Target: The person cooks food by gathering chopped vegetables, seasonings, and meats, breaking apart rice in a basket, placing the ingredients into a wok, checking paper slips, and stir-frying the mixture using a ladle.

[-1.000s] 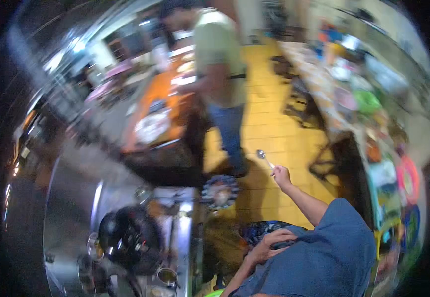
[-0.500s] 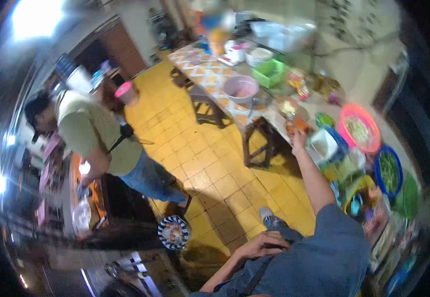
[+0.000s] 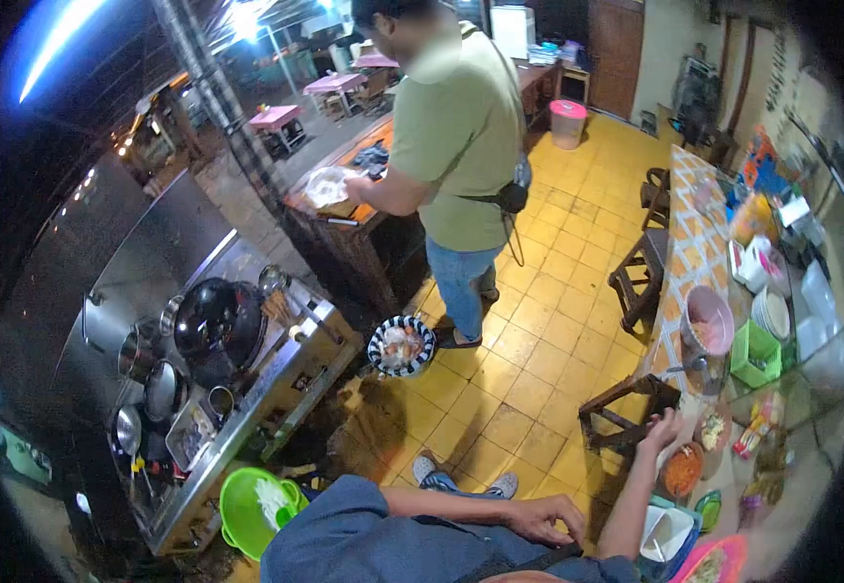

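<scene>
My left hand [image 3: 546, 520] hangs in front of my body with loosely bent fingers and nothing visible in it. My right hand [image 3: 663, 428] is raised at the edge of the table on the right, its fingers apart and seemingly holding nothing. Beside it stands a bowl of orange-red food [image 3: 681, 470]. Just past that bowl lies a plate of pale chopped food [image 3: 713, 428]. Nearer to me is a white tub [image 3: 668, 532]. A pink basin [image 3: 711, 562] is partly cut off at the bottom of the view.
A co-worker [image 3: 461, 146] stands ahead at a wooden counter, handling a clear plastic bag [image 3: 327, 187]. On the left is a metal stove [image 3: 266, 408] with a black wok [image 3: 218, 328]. A striped waste bin [image 3: 402, 345], stools [image 3: 640, 277] and a green basin [image 3: 247, 510] border the tiled floor.
My view has swung left, bringing the stove and the co-worker further into sight. My right hand has come away from the orange-red food. My left hand stays in front of my body.
</scene>
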Motion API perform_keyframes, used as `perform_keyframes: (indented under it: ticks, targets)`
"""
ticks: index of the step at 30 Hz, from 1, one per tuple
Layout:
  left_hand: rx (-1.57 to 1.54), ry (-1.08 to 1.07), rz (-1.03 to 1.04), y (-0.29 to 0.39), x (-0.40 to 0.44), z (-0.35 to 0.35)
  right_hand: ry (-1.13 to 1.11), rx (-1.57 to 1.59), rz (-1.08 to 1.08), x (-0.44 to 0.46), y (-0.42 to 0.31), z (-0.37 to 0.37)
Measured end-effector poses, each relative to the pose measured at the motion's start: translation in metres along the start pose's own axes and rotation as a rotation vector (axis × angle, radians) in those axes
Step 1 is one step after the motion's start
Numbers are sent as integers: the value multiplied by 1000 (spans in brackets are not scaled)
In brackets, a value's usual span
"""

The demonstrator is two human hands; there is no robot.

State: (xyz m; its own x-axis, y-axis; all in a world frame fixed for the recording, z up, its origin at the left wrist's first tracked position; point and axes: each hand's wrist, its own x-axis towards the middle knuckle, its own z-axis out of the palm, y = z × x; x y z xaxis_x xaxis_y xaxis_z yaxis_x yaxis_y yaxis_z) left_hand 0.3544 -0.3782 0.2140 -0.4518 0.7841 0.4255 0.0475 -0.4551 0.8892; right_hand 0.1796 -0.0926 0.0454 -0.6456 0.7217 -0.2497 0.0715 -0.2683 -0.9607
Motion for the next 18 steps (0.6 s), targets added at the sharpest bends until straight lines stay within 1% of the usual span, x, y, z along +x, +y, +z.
perform_keyframes:
  ticks: [1, 2, 3, 4, 5, 6, 7, 8, 10, 11, 12, 13, 14, 15, 16, 17, 18]
  targets:
    - [-19, -22, 19, 1, 6, -1, -141, -167, -144, -11, 18, 8]
    - [-37, -48, 40, 2, 11, -4, -236, 47, -102, -15, 50, 16]
    - [-51, -90, 62, -1, 13, -4, -223, -119, -199, -28, 76, 28]
    - [-37, -84, 84, -1, 11, -6, -357, -239, 8, -48, 81, 33]
    - [-77, -126, 132, 0, 8, -8, -426, -179, -37, -77, 89, 45]
    - [-119, -168, 177, 2, 3, -11, -507, -350, -17, -93, 95, 48]
    - [-93, -256, 105, 0, -8, -24, -504, -433, -253, -92, 135, 46]
    - [-89, -251, 115, 5, -20, -37, -511, -438, -261, -102, 137, 50]
    - [-40, -192, -86, 28, -55, -60, -502, -512, 98, -145, 147, 42]
    - [-27, -182, -129, 38, -75, -73, -497, -509, 103, -166, 149, 43]
    - [-34, -187, -133, 43, -100, -88, -458, -624, 155, -186, 150, 41]
    - [9, -65, -246, 46, -126, -99, -413, -746, 208, -205, 150, 33]
    - [55, 54, -356, 52, -149, -109, -466, -933, 208, -206, 169, 23]
    - [129, 151, -405, 66, -171, -119, -665, -1262, 155, -192, 200, 3]
    - [206, 250, -455, 80, -194, -128, -1021, -1764, -71, -181, 228, -16]
    - [205, 247, -451, 89, -216, -136, -1399, -2150, -361, -179, 245, -24]
    - [311, 382, -476, 97, -238, -144, -1643, -2297, -519, -181, 256, -26]
